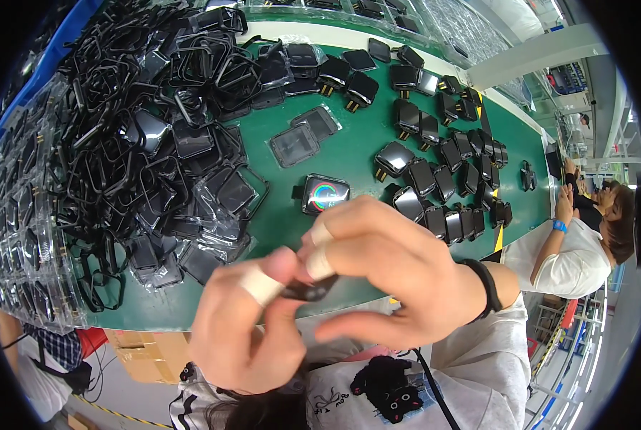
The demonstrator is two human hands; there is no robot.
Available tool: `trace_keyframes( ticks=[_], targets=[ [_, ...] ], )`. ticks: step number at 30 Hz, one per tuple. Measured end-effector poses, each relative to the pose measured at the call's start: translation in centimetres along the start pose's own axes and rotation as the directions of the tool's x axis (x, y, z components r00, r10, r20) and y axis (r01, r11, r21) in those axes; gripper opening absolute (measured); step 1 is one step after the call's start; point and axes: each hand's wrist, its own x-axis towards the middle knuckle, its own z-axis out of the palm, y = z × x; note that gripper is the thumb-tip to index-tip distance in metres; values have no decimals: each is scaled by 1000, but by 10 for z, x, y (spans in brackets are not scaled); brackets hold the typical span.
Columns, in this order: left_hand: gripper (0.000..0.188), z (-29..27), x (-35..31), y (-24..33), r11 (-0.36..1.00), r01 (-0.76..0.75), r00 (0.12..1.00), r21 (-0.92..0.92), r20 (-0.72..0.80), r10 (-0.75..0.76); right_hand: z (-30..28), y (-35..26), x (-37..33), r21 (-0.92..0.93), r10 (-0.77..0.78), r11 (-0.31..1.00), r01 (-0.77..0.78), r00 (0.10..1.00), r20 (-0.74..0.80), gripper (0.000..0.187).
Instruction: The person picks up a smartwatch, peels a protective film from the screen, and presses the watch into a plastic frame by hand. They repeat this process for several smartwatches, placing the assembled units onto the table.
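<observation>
Close to the table's near edge, my hands meet over a small black part, smeared by motion and largely covered by fingers. My left hand pinches it from the left; pale tape wraps its thumb or finger. My right hand curls over it from the right, its taped fingertips pressed at the part and its thumb stretched out below. Just beyond my fingers lies a smartwatch body with a lit, colourful ring on its screen. Two clear-wrapped flat rectangular pieces lie behind it.
A large heap of black frames and wrapped screens covers the left of the green table. Clear trays stand at far left. Many dark watch bodies stand in rows at right. Another person sits beyond on the right.
</observation>
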Motion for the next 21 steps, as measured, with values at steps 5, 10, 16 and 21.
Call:
trace_keyframes(
  ticks=[5,10,16,21],
  targets=[
    [30,14,-15,2,979,175,984,-104,27,-173,-19,-9,-6,-269,30,963,7,991,131,18],
    [33,6,-3,-9,857,-320,923,403,336,187,-44,8,-9,-478,468,789,-386,882,61,22],
    [40,24,-5,-16,804,-446,772,393,623,123,-33,17,-6,-600,329,761,-246,944,31,26],
    [38,25,4,-15,948,-210,886,241,456,80,-28,38,15,-543,161,836,-74,980,114,29]
  ],
)
